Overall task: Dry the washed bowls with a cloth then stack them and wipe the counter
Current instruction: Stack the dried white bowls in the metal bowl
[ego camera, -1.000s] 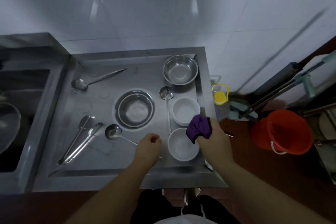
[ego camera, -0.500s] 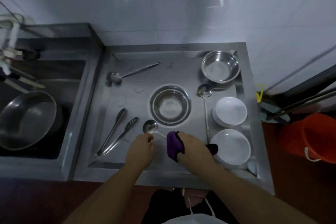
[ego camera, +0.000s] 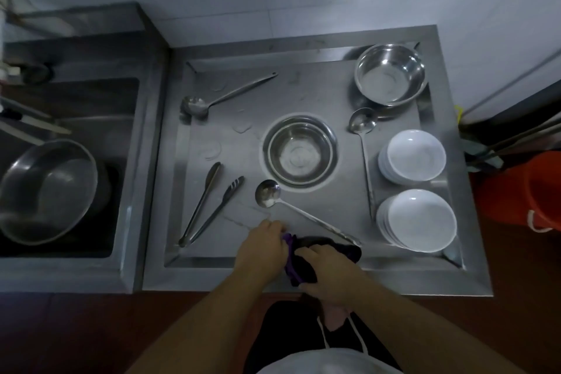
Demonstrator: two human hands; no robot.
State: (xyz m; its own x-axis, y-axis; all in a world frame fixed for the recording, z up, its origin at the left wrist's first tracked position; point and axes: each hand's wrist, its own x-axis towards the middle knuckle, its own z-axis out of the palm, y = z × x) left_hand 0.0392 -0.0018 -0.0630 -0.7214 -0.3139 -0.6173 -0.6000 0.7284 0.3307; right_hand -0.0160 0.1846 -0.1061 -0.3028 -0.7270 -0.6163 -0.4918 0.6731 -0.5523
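Both hands hold a purple cloth (ego camera: 296, 264) at the front edge of the steel counter (ego camera: 303, 91). My left hand (ego camera: 264, 244) grips its left end; my right hand (ego camera: 326, 273) grips it from the right, a dark fold (ego camera: 343, 247) trailing onto the counter. Two stacks of white bowls stand at the right: a near stack (ego camera: 419, 220) and a far stack (ego camera: 413, 159). A steel bowl (ego camera: 299, 153) sits mid-counter, another steel bowl (ego camera: 390, 74) at the back right.
Three ladles lie on the counter: a near ladle (ego camera: 268, 197), a right ladle (ego camera: 362, 124), a back ladle (ego camera: 194, 105). Tongs (ego camera: 209, 209) lie at front left. A sink with a large steel basin (ego camera: 45, 188) is left. An orange bucket (ego camera: 528, 191) stands right.
My right hand carried the cloth from the near white bowls leftward to the counter's front edge. My left hand came over and took hold of the cloth too.
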